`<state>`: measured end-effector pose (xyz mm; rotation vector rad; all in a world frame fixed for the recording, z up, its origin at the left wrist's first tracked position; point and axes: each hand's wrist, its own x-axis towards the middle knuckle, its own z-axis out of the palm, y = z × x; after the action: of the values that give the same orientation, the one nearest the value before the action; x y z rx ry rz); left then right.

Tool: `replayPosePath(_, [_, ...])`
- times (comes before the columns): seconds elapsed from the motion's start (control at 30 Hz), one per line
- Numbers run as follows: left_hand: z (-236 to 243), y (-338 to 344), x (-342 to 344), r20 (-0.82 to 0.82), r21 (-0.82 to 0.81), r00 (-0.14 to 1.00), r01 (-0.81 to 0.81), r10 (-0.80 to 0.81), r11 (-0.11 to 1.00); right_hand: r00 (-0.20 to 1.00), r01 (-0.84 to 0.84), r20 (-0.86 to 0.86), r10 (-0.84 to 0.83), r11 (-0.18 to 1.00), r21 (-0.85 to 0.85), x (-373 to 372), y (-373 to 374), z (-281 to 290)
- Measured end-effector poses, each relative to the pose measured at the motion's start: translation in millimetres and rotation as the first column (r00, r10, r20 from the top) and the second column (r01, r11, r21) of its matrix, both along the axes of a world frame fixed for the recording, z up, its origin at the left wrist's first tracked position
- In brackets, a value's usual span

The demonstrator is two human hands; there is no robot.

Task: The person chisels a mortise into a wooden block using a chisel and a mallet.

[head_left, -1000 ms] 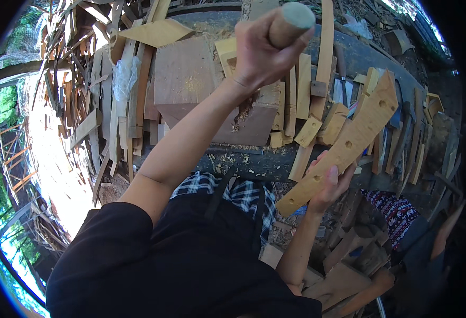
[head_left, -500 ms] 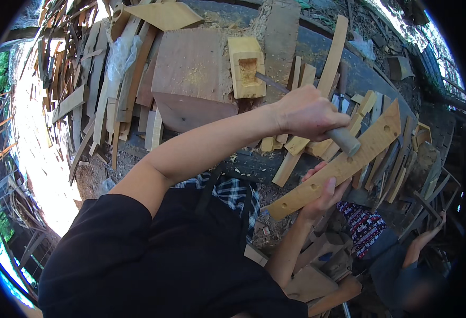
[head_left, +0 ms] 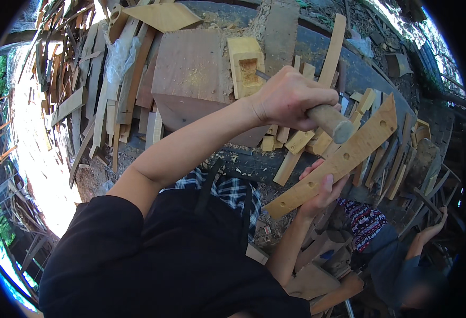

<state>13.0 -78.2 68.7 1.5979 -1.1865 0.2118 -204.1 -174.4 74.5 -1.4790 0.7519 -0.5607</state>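
Note:
My left hand is closed around the round wooden handle of a chisel; the handle's butt sticks out past my fist. Its thin metal shaft points toward a pale wooden block with a rectangular hollow cut into it. The shaft reaches the hollow's right edge, but I cannot tell whether the tip touches the wood. Lower right, my right hand grips a long flat wooden board with several round dimples or holes along it. The board slants up to the right, its upper part close to the chisel's butt.
A large squared timber stands left of the hollowed block, dusted with shavings. Wood strips pile up at the left under a clear plastic bag. Loose offcuts lie to the right. Another person is at the lower right.
My left hand has shifted up and slightly left with the chisel, its handle now looking larger. The board in my right hand has moved only a little.

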Motion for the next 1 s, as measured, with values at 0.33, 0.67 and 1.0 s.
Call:
replayPosePath(0.33, [2,-11,-10,0.025,0.068,0.997,0.066,-0.068,0.996,1.000,-0.010,0.022,0.011,1.000,-0.012,-2,6,6])
replayPosePath(0.67, [3,-8,-5,-0.012,0.096,0.999,0.037,-0.036,0.995,1.000,0.009,0.013,-0.009,0.999,-0.036,-4,5,6])
replayPosePath(1.0, [1,-46,3,-0.076,0.322,0.997,0.029,-0.004,0.946,0.999,0.034,0.036,-0.039,0.989,0.144,2,7,20])
